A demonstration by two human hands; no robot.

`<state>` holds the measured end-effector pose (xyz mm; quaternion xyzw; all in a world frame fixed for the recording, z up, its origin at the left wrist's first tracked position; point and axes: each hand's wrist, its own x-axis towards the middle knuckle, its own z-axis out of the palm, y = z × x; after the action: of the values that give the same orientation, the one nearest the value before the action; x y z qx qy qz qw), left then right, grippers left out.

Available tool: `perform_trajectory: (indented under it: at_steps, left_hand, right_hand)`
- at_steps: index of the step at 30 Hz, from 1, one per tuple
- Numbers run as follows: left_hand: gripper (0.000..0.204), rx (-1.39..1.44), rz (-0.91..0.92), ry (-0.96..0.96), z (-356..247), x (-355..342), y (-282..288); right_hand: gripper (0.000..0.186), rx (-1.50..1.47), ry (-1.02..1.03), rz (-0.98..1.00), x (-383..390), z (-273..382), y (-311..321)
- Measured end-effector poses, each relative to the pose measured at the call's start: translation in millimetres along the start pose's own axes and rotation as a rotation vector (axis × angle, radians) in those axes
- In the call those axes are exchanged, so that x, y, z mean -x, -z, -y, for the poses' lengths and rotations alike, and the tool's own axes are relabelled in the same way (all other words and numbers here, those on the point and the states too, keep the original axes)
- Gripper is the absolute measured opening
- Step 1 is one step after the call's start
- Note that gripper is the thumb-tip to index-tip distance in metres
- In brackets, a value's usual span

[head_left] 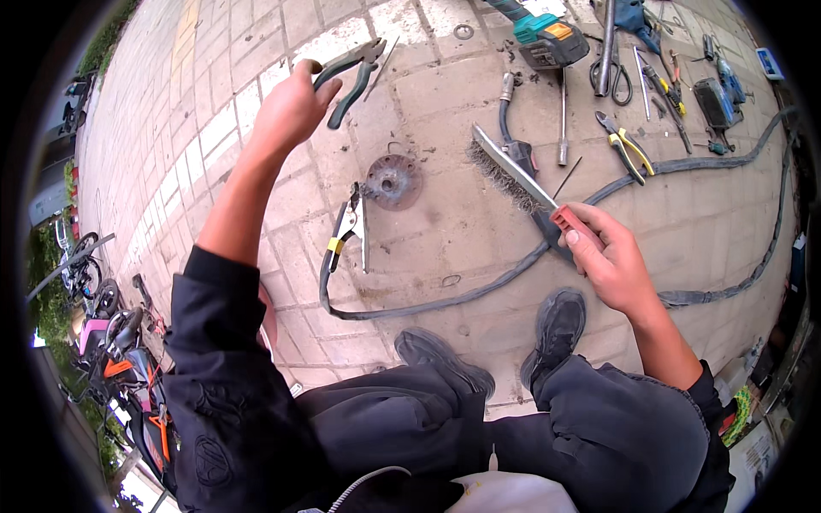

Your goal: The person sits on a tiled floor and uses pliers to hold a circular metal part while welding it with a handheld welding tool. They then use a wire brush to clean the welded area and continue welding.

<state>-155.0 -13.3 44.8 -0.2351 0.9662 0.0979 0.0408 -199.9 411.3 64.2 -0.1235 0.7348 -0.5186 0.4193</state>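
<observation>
My left hand [291, 104] grips one dark green handle of a pair of pliers [349, 92]; the two handles are spread apart above the paving. In my right hand [603, 261] is the red handle of a wire brush [511, 175], its bristles facing down and to the left. Between my hands a round, rusty metal flange [405, 192] lies on the ground. A welding earth clamp [351, 224] with yellow on it meets the flange's left edge. Beneath the brush lies a welding torch [520, 156], its handle partly hidden by the brush and my right hand.
Dark cables [445, 306] curve across the paving in front of my shoes [560, 329]. Yellow-black cutting pliers [627, 147], a teal cordless tool [547, 38], scissors [629, 85] and a blue drill [718, 98] lie at the far right. A motorcycle [128, 368] stands at the left.
</observation>
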Motion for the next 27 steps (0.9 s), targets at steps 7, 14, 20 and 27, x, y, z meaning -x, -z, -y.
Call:
perform_trajectory:
  at_steps: [7,14,20,27]
  left_hand:
    - [0.023,-0.067,0.25,0.097,-11,187,30]
    - [0.021,-0.159,0.404,0.07,-35,211,-7]
    - [0.017,0.134,0.394,0.061,-32,210,-12]
    - [0.019,0.204,0.248,0.127,-50,229,-20]
  right_hand:
    - [0.035,0.111,-0.045,0.16,-27,-15,-45]
    - [0.037,0.106,-0.005,0.238,-32,-27,-62]
    - [0.033,-0.282,-0.264,0.248,-25,-34,-63]
    - [0.031,-0.449,-0.371,0.243,-25,-58,-100]
